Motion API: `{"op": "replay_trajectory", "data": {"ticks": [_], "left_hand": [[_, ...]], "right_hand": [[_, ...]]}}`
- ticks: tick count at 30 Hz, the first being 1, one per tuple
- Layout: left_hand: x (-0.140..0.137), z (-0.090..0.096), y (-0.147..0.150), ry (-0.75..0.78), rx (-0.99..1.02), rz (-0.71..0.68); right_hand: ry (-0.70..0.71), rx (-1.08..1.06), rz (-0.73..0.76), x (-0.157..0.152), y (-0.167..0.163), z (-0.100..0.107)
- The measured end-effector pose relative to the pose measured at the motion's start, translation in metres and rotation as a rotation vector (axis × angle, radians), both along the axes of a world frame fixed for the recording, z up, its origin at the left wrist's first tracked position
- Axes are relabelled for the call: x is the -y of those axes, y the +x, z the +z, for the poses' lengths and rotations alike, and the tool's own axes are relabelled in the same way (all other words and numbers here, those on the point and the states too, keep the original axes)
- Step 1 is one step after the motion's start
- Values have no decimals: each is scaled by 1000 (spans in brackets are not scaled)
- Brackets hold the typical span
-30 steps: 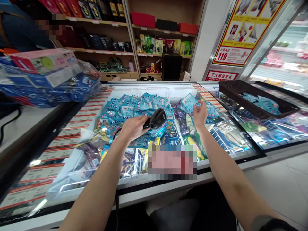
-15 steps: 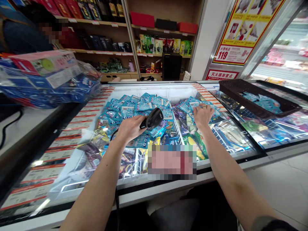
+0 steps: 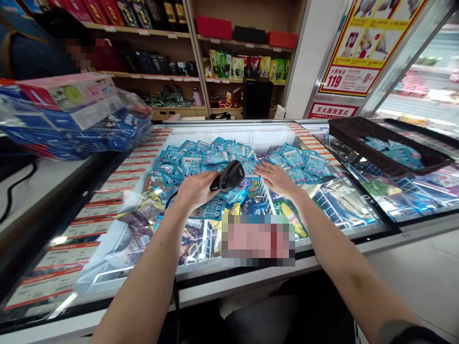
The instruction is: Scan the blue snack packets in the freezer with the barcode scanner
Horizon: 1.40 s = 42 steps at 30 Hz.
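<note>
My left hand [image 3: 195, 192] is wrapped round the handle of a black barcode scanner [image 3: 231, 177], its head over a heap of blue packets [image 3: 191, 165]. With fingers stretched out, my right hand [image 3: 275, 177] reaches leftward across the basket divider. Its fingertips touch the right edge of a blue packet [image 3: 250, 168] beside the scanner head; I see no closed grip on it. Behind and to the right of this hand lies a smaller pile of blue packets [image 3: 296, 158]. All these packets lie on the glass top of a chest freezer [image 3: 215, 128].
A dark brown tray [image 3: 394, 165] holding more blue packets stands at the right. Boxes in clear plastic wrap [image 3: 71, 119] stand at the left, with a person [image 3: 39, 48] behind them. Stocked shelves [image 3: 172, 34] line the back. Under the glass, wire baskets [image 3: 267, 198] hold colourful packages.
My right hand has moved left from the right pile of blue packets to the packet beside the scanner. My left hand and the scanner have stayed almost in place.
</note>
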<state>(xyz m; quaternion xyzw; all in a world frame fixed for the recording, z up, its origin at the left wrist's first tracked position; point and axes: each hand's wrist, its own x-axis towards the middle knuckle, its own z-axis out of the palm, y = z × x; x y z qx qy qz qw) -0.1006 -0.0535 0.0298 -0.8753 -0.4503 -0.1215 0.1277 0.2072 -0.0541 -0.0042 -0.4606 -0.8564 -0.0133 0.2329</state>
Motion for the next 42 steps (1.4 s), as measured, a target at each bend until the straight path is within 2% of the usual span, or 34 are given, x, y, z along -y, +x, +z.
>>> {"op": "replay_trajectory", "data": {"ticks": [3, 14, 19, 27, 34, 42], "left_hand": [[0, -1, -1, -3, 15, -7], [0, 0, 0, 0, -38, -1], [-1, -3, -2, 19, -42, -27], [-2, -4, -1, 25, -31, -45], [-1, -3, 0, 40, -24, -38], [1, 0, 1, 17, -2, -24]], "right_hand": [[-17, 17, -44, 0, -2, -2], [105, -56, -286, -2, 8, -4], [-30, 16, -320, -5, 10, -7], [-137, -218, -486, -6, 12, -2], [-27, -409, -496, -10, 19, -4], [104, -423, -441, -9, 17, -6]]}}
